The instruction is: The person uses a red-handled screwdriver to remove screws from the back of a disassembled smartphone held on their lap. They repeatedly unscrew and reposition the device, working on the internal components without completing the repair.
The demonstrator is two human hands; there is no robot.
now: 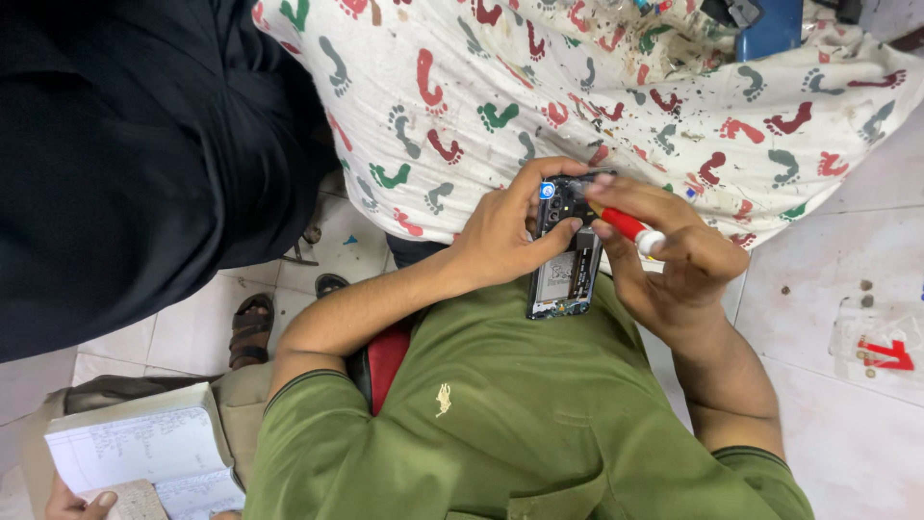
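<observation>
Smartphone (566, 252) with its back cover off, held upright-lengthwise over the person's lap, just in front of the bench edge. Its exposed interior shows a dark frame, a pale rectangular battery in the lower half and a camera cluster with a blue-ringed lens at the top left corner. The surface looks hard and glossy in places; small internal parts are too fine to tell apart.

Left hand (500, 236) grips the phone from its left side: fingers curled closed around the top edge, thumb pressed flat across the middle of the body.

Right hand (664, 255) holds a screwdriver (626, 227) with a red, rounded plastic handle and a white end cap. Its fingers are closed on the handle in a pinch, and the tip end points into the upper part of the phone; the tip itself is hidden behind the fingers.

Both forearms emerge from short sleeves of an olive green shirt (500, 414), soft knit fabric with a small pale emblem on the chest.

Behind the phone, the bench is draped in a white cloth (577, 87) printed with red, green and grey footprints, heavily speckled with stains. A blue object (768, 27) sits at its far edge.

To the left stands another person in black clothing (135, 154), sandalled foot (252, 327) on the pale tiled floor (847, 289). At lower left, an open notebook (140, 453) with lined pages lies under another hand (77, 501).
</observation>
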